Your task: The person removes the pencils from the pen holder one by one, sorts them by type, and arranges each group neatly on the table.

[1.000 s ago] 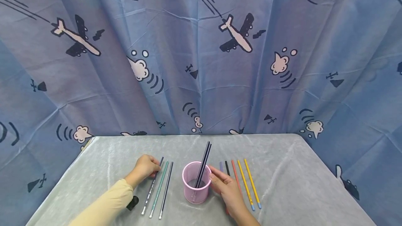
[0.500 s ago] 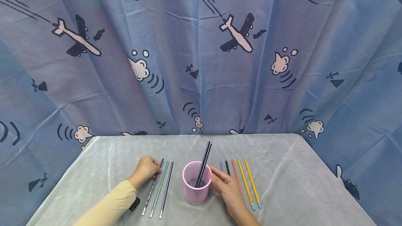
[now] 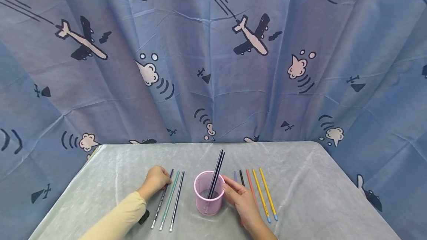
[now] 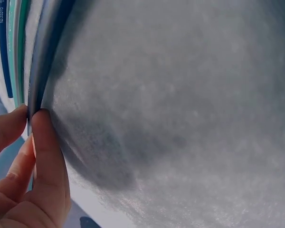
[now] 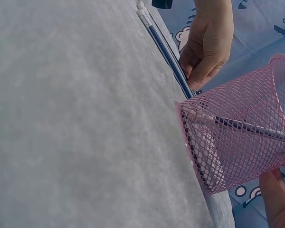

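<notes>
My left hand (image 3: 156, 181) pinches a dark blue patterned pencil (image 3: 159, 207) near its far end, between thumb and fingers. Close to its right lie a teal pencil (image 3: 169, 201) and another dark blue pencil (image 3: 176, 202), white ends toward me. The left wrist view shows the fingertips on the pinched pencil (image 4: 43, 57). At the middle, a pink mesh pencil cup (image 3: 208, 208) stands upright on the table, with a few dark pencils (image 3: 218, 166) leaning right inside it. My right hand (image 3: 245, 203) holds the cup's right side, thumb at the rim.
Right of the cup lie a purple pencil (image 3: 235, 176), a black pencil (image 3: 241, 177), a red pencil (image 3: 251, 185) and two yellow pencils (image 3: 268, 193), partly behind my right hand. A small black object (image 3: 144, 217) shows by the left sleeve. A patterned blue curtain (image 3: 213, 66) hangs behind the grey-covered table (image 3: 317, 203).
Hardly anything moves: my left hand shifts very slightly right, and the pinched pencil's far end drops a little toward me. My right hand and the cup stay in place.
</notes>
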Demonstrator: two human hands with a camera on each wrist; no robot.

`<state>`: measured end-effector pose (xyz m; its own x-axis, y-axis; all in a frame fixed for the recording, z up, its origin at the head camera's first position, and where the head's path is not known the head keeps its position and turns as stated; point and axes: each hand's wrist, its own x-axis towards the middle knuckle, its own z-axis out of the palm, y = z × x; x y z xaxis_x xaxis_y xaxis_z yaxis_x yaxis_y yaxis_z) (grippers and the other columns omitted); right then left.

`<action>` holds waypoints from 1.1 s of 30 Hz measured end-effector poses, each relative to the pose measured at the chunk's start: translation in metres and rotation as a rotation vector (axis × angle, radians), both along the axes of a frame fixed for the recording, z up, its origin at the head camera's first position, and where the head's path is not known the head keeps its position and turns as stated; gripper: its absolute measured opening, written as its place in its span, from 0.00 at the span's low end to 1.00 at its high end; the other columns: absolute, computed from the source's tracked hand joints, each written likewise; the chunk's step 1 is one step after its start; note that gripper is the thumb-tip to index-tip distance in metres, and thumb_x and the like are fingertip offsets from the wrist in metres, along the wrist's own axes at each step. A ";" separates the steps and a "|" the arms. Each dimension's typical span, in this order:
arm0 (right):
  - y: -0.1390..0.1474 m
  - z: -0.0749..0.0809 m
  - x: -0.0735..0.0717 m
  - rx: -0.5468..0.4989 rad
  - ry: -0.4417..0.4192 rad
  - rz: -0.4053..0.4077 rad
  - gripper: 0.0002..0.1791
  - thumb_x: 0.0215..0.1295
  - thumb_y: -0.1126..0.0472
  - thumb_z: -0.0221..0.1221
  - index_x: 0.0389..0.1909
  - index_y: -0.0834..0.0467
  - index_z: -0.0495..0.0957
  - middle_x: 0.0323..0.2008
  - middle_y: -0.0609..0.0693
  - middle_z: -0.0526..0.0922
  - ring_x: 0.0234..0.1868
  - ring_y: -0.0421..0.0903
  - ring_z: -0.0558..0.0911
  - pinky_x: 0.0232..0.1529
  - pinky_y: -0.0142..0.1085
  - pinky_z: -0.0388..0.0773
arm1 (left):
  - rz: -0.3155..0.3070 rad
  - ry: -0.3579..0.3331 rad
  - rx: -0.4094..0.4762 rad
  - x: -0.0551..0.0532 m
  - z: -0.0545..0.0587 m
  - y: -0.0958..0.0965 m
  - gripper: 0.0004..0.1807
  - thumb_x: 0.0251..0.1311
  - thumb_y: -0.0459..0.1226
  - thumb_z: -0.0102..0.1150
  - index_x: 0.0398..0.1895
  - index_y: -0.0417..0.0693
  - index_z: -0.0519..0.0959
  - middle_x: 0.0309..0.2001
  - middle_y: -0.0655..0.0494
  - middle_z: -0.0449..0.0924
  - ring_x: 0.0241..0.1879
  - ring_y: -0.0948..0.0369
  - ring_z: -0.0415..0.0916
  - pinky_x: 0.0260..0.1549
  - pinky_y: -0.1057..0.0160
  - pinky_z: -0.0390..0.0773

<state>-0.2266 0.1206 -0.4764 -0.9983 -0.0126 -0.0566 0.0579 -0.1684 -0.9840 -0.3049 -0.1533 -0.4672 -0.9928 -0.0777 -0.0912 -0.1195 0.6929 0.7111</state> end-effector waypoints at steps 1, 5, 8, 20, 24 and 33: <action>0.000 0.000 0.000 0.000 0.001 0.000 0.29 0.68 0.59 0.61 0.67 0.68 0.69 0.64 0.61 0.76 0.52 0.32 0.83 0.56 0.32 0.82 | -0.001 0.008 -0.008 0.001 0.000 0.000 0.07 0.47 0.24 0.69 0.22 0.36 0.79 0.19 0.53 0.77 0.14 0.66 0.70 0.14 0.70 0.75; 0.000 0.000 0.000 0.002 0.001 -0.003 0.29 0.68 0.59 0.61 0.66 0.68 0.70 0.64 0.60 0.77 0.51 0.31 0.83 0.55 0.30 0.82 | -0.005 0.039 -0.031 0.001 0.000 0.002 0.07 0.45 0.24 0.69 0.21 0.37 0.79 0.19 0.53 0.77 0.14 0.66 0.70 0.15 0.70 0.76; 0.000 -0.001 -0.001 0.005 0.002 -0.001 0.29 0.68 0.59 0.61 0.66 0.68 0.70 0.63 0.60 0.77 0.51 0.31 0.83 0.54 0.30 0.83 | -0.004 0.048 -0.037 0.001 -0.001 0.002 0.06 0.44 0.24 0.68 0.20 0.37 0.79 0.19 0.53 0.77 0.13 0.67 0.70 0.15 0.70 0.75; 0.001 -0.002 -0.001 0.001 0.008 0.011 0.30 0.69 0.58 0.61 0.67 0.68 0.69 0.64 0.60 0.77 0.51 0.30 0.82 0.57 0.32 0.82 | -0.018 0.166 -0.065 0.002 0.029 0.017 0.03 0.53 0.30 0.65 0.27 0.37 0.82 0.27 0.48 0.84 0.26 0.58 0.77 0.25 0.62 0.77; 0.001 -0.002 -0.001 -0.013 0.008 0.014 0.30 0.68 0.59 0.61 0.67 0.68 0.69 0.64 0.61 0.76 0.51 0.31 0.82 0.57 0.32 0.82 | 0.000 0.158 0.054 0.002 0.041 0.026 0.05 0.56 0.32 0.64 0.32 0.37 0.83 0.30 0.47 0.86 0.26 0.60 0.81 0.26 0.63 0.82; 0.001 -0.002 -0.002 -0.013 0.004 0.008 0.30 0.68 0.59 0.61 0.67 0.69 0.69 0.64 0.61 0.77 0.52 0.32 0.83 0.57 0.33 0.82 | -0.055 0.208 0.181 0.007 0.053 0.047 0.08 0.56 0.30 0.64 0.36 0.34 0.85 0.30 0.46 0.87 0.25 0.60 0.82 0.24 0.66 0.82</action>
<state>-0.2286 0.1214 -0.4788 -0.9984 -0.0210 -0.0521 0.0550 -0.1812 -0.9819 -0.2978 -0.1068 -0.4139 -0.9939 -0.0238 0.1073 0.0762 0.5540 0.8290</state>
